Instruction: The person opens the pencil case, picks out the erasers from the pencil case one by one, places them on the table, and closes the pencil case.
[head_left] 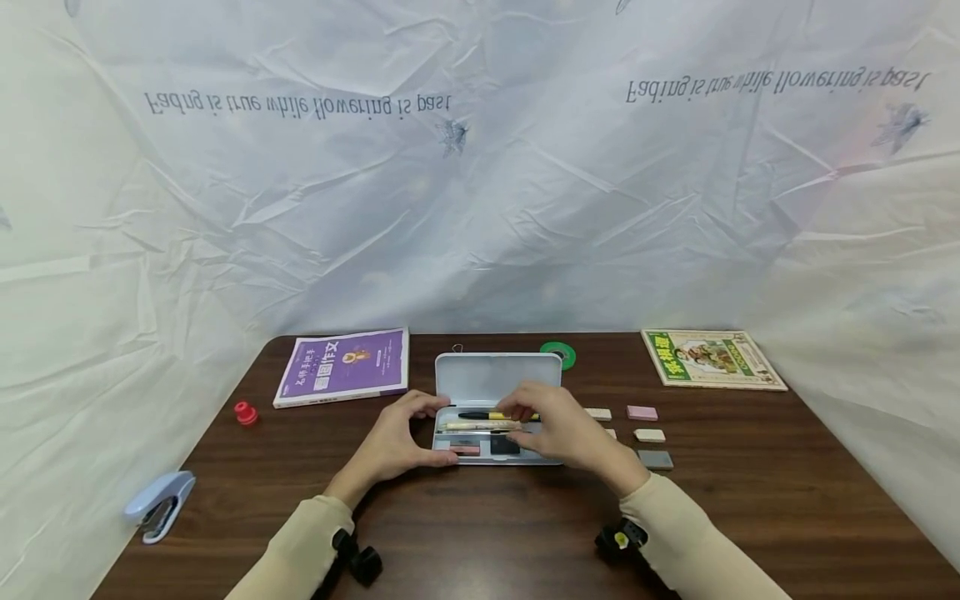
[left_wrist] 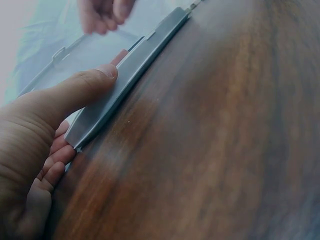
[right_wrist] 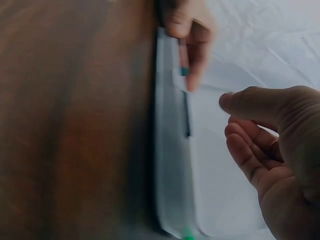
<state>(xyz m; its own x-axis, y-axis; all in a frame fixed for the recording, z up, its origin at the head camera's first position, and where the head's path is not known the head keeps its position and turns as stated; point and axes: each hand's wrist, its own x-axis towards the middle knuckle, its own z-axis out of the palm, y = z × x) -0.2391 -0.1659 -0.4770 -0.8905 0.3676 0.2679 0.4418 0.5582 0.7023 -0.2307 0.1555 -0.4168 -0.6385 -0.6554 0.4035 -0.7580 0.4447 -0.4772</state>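
Observation:
A pale pencil case (head_left: 498, 379) lies with its lid raised against the back of the table. My left hand (head_left: 393, 437) grips its left end, the thumb (left_wrist: 85, 90) on the front wall and the fingers behind. Over the right half of the case hovers my right hand (head_left: 558, 425), thumb and fingers apart, with nothing between them in the right wrist view. Inside lie a black and yellow pen (head_left: 472, 415), a cream pen (head_left: 468, 426), a pink eraser (head_left: 465, 450) and a dark block (head_left: 504, 447). The right hand hides part of the contents.
Right of the case lie several erasers, among them a pink one (head_left: 642, 412) and a grey one (head_left: 656, 460). A purple book (head_left: 345, 362), a green book (head_left: 712, 358) and a green tape roll (head_left: 567, 354) are farther back. At left are a red bottle (head_left: 245, 412) and a blue stapler (head_left: 160, 504).

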